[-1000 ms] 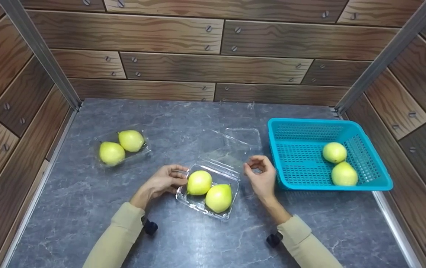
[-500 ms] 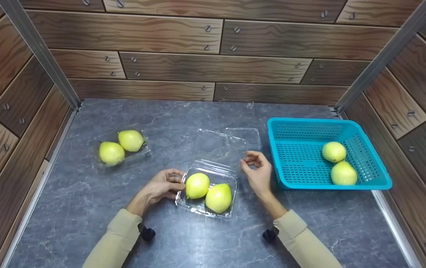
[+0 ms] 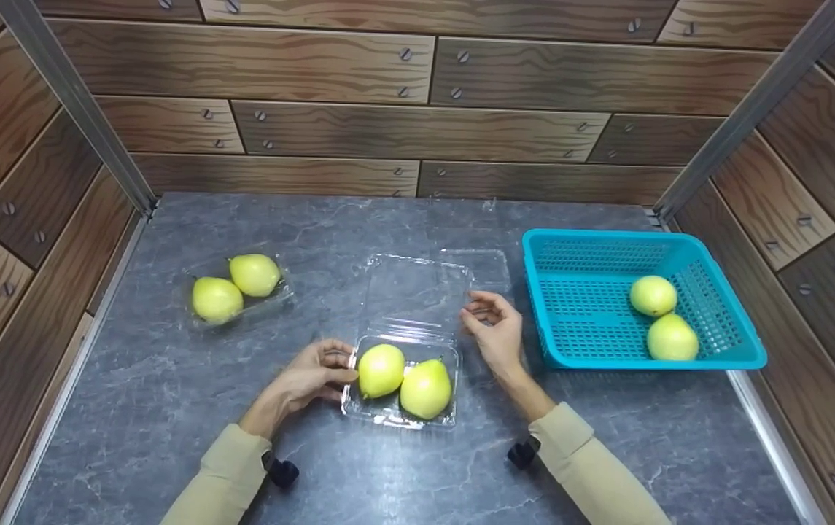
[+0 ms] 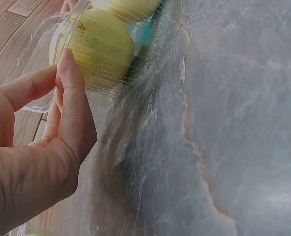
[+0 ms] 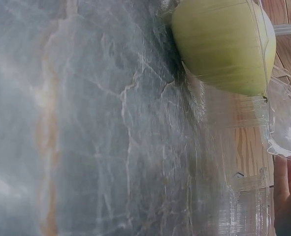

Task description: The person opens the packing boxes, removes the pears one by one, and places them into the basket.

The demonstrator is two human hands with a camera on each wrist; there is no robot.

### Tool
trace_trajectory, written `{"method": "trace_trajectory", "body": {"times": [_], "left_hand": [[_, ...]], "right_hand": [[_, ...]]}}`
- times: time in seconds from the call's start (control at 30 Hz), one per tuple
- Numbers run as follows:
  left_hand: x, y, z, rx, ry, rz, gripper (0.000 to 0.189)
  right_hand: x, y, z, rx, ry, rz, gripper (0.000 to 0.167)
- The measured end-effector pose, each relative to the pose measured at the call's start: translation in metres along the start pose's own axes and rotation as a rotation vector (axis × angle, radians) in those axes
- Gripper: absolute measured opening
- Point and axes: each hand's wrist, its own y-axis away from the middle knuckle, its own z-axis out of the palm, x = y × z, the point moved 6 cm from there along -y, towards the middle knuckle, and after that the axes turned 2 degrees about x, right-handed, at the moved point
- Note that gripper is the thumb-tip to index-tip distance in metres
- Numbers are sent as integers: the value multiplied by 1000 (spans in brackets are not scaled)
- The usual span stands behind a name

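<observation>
A clear plastic clamshell container [image 3: 402, 421] lies open at the middle of the table, its lid [image 3: 417, 281] folded back away from me. Side by side in its base sit two yellow-green pears, a left pear [image 3: 381, 370] and a right pear [image 3: 426, 389]. My left hand [image 3: 308, 375] pinches the base's left rim between thumb and fingers; the left wrist view shows this hand [image 4: 51, 118] close against a pear [image 4: 93, 49]. At the lid's right edge, my right hand [image 3: 497, 332] pinches the plastic with bent fingers. The right wrist view catches only part of this hand [image 5: 288, 191].
At right stands a turquoise basket [image 3: 563, 357] holding two pears [image 3: 654, 295]. Another clear container [image 3: 282, 295] with two pears [image 3: 254, 275] lies at the left. More clear plastic [image 3: 486, 257] rests behind the lid. Wooden-patterned walls [image 3: 329, 131] enclose the table.
The container has turned counterclockwise, so its lid now points straight away from me. My left hand has shifted slightly left and nearer, and my right hand has moved left along with the lid.
</observation>
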Motion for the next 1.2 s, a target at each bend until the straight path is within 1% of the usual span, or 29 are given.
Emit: {"method": "trace_trajectory", "body": {"times": [0.2,0.37,0.6,0.77,0.97,1.2], "left_hand": [[-1,5,0,-5,11,8,44],[-3,9,-1,-3,13,9,45],[-4,13,-3,-1,17,24,45],[-6,17,-7,6,20,31,44],[-8,22,-11,20,16,39,42],[-10,27,-15,22,25,45,42]], "right_hand": [[5,1,5,-20,-6,44,35],[11,2,8,-37,-25,94,38],[14,5,13,-63,-46,139,41],[18,7,16,-72,-49,174,43],[23,8,22,-87,-86,221,46],[26,10,28,-102,-98,257,44]]}}
